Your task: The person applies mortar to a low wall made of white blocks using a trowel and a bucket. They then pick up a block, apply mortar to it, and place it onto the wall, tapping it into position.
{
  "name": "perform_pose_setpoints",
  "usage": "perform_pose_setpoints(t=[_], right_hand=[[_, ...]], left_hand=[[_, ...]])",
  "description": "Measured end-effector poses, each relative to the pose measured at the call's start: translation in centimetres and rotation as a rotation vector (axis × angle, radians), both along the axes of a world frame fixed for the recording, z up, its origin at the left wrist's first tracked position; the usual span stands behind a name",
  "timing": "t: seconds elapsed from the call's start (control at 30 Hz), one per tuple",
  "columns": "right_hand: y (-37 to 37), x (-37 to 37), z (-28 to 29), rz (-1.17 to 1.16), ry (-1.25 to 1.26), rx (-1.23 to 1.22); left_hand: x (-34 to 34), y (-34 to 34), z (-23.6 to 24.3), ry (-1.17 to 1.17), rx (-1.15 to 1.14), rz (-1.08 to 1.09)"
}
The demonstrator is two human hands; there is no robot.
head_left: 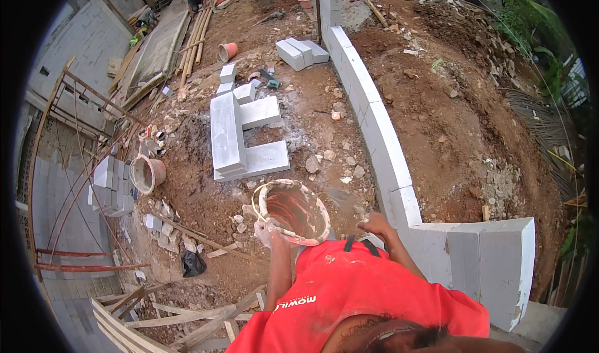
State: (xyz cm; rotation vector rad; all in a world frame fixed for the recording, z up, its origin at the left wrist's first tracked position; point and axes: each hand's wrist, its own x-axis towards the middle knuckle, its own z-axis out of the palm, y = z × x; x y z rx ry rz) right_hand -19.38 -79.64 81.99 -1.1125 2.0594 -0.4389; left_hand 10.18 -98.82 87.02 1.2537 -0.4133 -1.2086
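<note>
My left hand (269,233) is closed on the rim of a mortar-smeared bucket (321,219), tilted so that its reddish inside shows, in front of my red shirt. A pale handle loops along the bucket's left side. My right hand (373,224) is closed beside the low wall of white blocks (385,144). From it a flat grey blade points to the upper left, blurred against the soil; it looks like a trowel (347,199). Ahead of the bucket lie stacked light blocks (226,134) on the ground.
Another bucket (148,174) lies tipped at the left near a block stack (111,184). Farther off are an orange bucket (228,51), a teal-handled tool (269,78) and more blocks (302,53). Wooden planks (181,318) stand at the lower left. A person (197,0) crouches far away.
</note>
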Motion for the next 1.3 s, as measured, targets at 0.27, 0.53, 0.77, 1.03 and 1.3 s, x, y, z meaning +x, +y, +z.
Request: perform_pose_setpoints(t=[0.27, 0.53, 0.77, 1.03, 1.3], right_hand=[[-7.9, 0.0, 5.9, -0.14, -0.034, 0.113], [-11.2, 0.8, 10.8, -0.567, -0.231, 0.002], [-12.7, -2.6, 11.3, -0.833, 0.164, -0.455], [-16.2, -10.3, 2.4, -0.845, 0.242, -0.01], [-15.6, -10.0, -4.2, -1.062, -0.389, -0.042]], left_hand=[[-2.3, -11.1, 2.9, 0.002, -0.11, -0.258], [-5.4, -18.2, 5.1, -0.005, -0.168, -0.316], [-5.3, -19.0, 2.9, 0.051, -0.127, -0.288], [-7.2, -19.7, 3.5, -0.105, -0.022, -0.143], [-13.2, -22.2, 5.8, -0.148, -0.085, -0.167]])
